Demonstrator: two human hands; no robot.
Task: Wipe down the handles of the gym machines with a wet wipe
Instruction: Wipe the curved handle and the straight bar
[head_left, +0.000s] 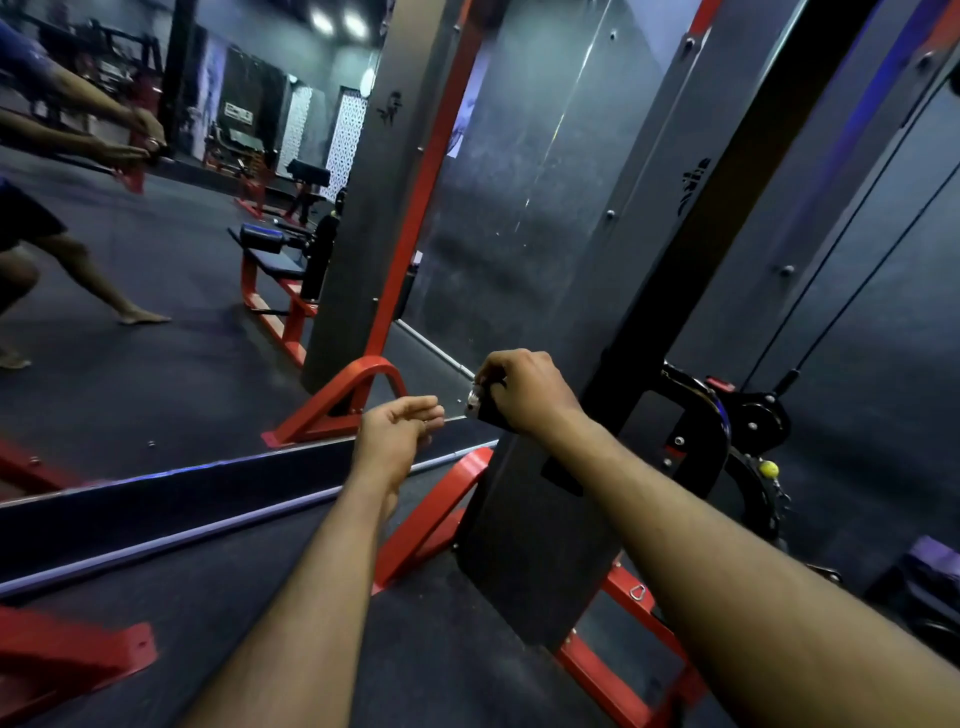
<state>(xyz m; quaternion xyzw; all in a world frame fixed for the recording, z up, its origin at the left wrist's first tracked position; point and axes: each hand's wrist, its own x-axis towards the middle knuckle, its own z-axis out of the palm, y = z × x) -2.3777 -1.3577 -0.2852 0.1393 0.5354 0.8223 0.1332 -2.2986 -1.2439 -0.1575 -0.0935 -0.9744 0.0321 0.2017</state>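
Red steel framing runs through the whole scene. At the far left a wall mirror (156, 291) reflects the person leaning forward with both arms stretched out, and a red-framed bench (275, 270) further back in the reflection. Right of that, near the middle, the left hand (397, 434) hangs in the air with its fingers loosely curled and nothing in them, just left of the handle and apart from it. The right hand (524, 389) is closed around a short black handle (480, 408) with a shiny metal end cap, in front of the machine's grey upright panel (524, 545). No wet wipe can be made out in either hand. Further right sit a black pulley bracket (727, 421) and two cables (852, 291) rising from it; a small yellow knob (769, 469) shows below.
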